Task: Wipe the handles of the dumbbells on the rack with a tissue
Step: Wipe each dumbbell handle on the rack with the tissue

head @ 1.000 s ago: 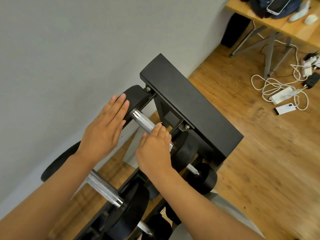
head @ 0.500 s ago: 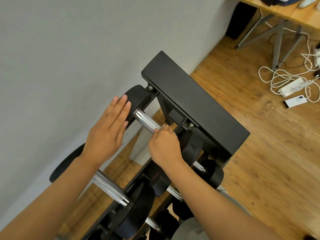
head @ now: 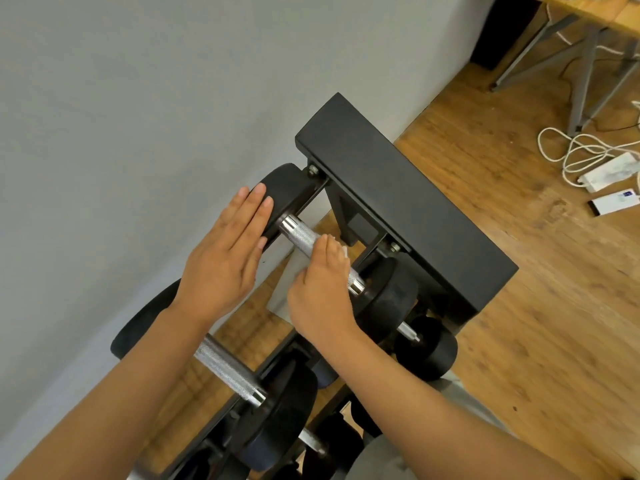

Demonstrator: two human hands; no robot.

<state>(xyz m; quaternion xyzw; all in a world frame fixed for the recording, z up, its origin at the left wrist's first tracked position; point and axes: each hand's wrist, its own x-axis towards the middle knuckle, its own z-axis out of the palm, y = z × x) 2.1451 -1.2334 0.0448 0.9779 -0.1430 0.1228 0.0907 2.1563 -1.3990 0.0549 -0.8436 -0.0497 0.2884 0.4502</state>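
Note:
A black dumbbell rack (head: 408,209) stands against the grey wall. On its top tier lies a dumbbell with a knurled silver handle (head: 301,235) and black ends. My right hand (head: 320,289) is curled over the middle of that handle, with a bit of white tissue (head: 343,250) showing past the fingertips. My left hand (head: 225,268) rests flat, fingers together, against the dumbbell's far black end (head: 287,188). A second, larger dumbbell handle (head: 228,374) lies nearer me, partly under my left forearm.
Smaller dumbbells (head: 426,351) sit on the lower tiers. The grey wall is close on the left. On the wooden floor to the right lie a white power strip (head: 609,171) with coiled cable and a desk's metal legs (head: 585,64).
My right hand has slid along the top handle, towards the wall end and then back to the middle. My left hand has stayed on the black end. The camera has shifted slightly.

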